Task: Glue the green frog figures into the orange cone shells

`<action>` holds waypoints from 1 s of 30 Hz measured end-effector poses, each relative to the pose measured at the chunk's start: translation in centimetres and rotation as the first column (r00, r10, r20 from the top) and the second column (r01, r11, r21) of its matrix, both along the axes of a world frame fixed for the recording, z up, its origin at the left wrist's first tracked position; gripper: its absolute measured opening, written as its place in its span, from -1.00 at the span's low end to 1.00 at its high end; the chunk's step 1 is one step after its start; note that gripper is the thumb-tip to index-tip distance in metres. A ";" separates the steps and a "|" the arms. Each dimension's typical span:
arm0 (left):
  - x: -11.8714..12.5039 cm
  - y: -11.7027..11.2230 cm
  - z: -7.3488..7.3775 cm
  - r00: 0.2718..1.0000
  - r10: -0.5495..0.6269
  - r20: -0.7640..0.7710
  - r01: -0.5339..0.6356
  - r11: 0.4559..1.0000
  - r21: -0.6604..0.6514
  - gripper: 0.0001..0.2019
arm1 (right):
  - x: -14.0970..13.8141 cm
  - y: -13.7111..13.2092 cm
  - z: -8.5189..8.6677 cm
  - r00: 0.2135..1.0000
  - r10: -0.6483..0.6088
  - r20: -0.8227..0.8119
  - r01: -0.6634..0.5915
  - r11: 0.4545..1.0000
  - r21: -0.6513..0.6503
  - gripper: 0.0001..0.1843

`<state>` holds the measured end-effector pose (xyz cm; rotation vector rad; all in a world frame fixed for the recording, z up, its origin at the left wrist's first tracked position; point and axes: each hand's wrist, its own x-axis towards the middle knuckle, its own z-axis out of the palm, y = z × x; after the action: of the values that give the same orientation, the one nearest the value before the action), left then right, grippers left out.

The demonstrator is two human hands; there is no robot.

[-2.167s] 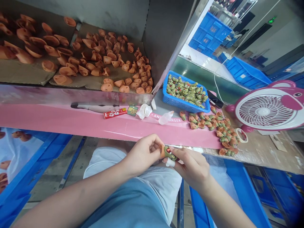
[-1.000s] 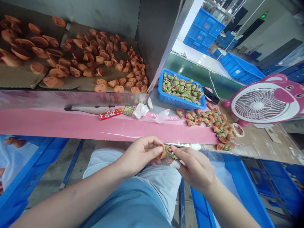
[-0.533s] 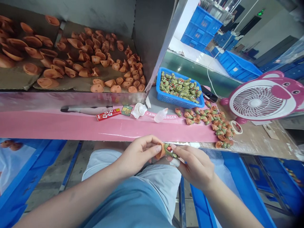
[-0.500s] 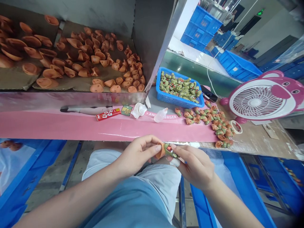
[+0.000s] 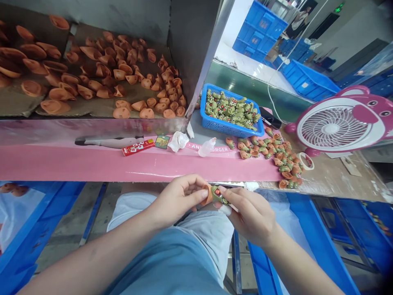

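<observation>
Grip at lower centre of frame: left hand (image 5: pixel 181 198) pinched on orange cup (image 5: pixel 208 196), right hand (image 5: pixel 254 211) pinched on green figure (image 5: pixel 218 196) touching it; blue basket (image 5: pixel 221 125) upper right.

This seems to be a workshop in a factory. Many orange pieces (image 5: pixel 119 75) of the same kind lie on cardboard (image 5: pixel 18 106) inside a grey-walled booth (image 5: pixel 195 45), and a blue basket (image 5: pixel 229 128) is full of similar green figures (image 5: pixel 233 110). Behind, big blue crates (image 5: pixel 260 30) are stacked, a person (image 5: pixel 299 20) is visible far off, and a green sign (image 5: pixel 339 7) glows high up.
</observation>
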<state>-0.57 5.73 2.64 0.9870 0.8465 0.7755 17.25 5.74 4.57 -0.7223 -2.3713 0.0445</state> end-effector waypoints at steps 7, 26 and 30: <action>-0.1 0.1 0.1 0.999 -0.024 -0.031 0.025 1.000 0.015 -0.92 | 0.2 -0.2 -0.1 1.000 -0.012 0.013 0.012 1.000 -0.004 -0.71; -0.7 0.8 0.4 0.998 -0.069 -0.004 0.070 0.997 0.046 -0.87 | 0.6 0.0 -1.0 0.999 -0.053 -0.001 0.053 0.999 -0.008 -0.59; -0.7 0.8 0.3 0.998 -0.057 -0.012 0.058 0.998 0.016 -0.86 | 0.6 0.1 -1.2 1.000 -0.023 -0.003 0.023 0.999 -0.030 -0.53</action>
<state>-1.30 6.49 2.90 1.0272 0.8198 0.7290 17.90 5.82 3.34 -0.7627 -2.3634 0.0717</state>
